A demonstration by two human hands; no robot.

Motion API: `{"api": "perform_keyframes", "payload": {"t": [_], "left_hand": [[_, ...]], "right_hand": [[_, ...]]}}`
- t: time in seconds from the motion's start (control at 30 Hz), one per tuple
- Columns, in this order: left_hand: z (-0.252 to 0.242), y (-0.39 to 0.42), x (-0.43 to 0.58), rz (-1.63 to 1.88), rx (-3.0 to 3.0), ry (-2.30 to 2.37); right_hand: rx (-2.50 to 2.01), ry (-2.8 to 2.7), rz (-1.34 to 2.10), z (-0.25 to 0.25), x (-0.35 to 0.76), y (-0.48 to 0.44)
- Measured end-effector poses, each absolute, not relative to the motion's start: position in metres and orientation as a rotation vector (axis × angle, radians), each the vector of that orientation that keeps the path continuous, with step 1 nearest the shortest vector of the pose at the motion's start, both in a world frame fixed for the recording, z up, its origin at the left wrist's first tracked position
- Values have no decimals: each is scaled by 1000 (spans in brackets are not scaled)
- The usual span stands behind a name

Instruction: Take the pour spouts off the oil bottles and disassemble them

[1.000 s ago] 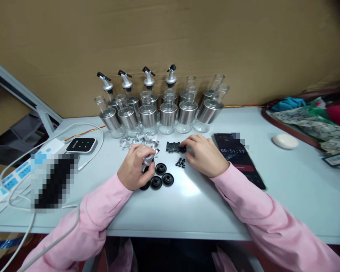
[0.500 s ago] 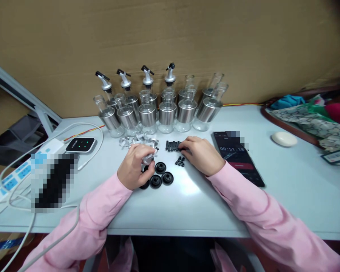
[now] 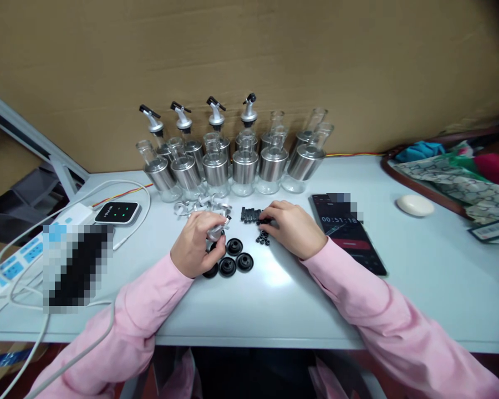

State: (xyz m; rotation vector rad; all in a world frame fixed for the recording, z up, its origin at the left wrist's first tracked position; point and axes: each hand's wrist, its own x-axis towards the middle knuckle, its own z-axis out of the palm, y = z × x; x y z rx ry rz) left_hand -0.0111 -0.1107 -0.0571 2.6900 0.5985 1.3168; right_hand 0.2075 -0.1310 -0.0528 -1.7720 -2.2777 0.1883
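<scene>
My left hand (image 3: 196,244) is closed around a silver pourer spout (image 3: 214,233), which its fingers partly cover. Below it lie several round black stoppers (image 3: 245,262), some partly hidden by the hand. My right hand (image 3: 293,228) has thumb and fingertips pinched on a small black lever (image 3: 263,220) at the right end of a row of black levers (image 3: 248,214). Small black rings (image 3: 263,239) lie just under these fingertips. Loose silver spouts (image 3: 187,207) are heaped beyond my left hand.
Glass bottles with steel bands (image 3: 244,167) stand in two rows at the back; several rear ones carry pourers (image 3: 249,111). A phone (image 3: 349,235) showing a timer lies beside my right forearm. A power strip (image 3: 29,255) and cables are at left, a white oval object (image 3: 415,205) at right.
My right fingertips have shifted slightly towards me and closed on the black lever beside the row. My left hand keeps its hold on the spout.
</scene>
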Motion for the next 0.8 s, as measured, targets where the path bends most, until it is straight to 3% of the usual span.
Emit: {"api": "perform_keyframes", "payload": {"t": [0.57,0.8], "left_hand": [[-57,-112,-10,1206,2741,659],[-55,-112,-11,1048,2796,661]], "right_hand": [[-1682,-2206,125,-55,203,-131],[-1122,-2168,145,-48,190,-140]]}}
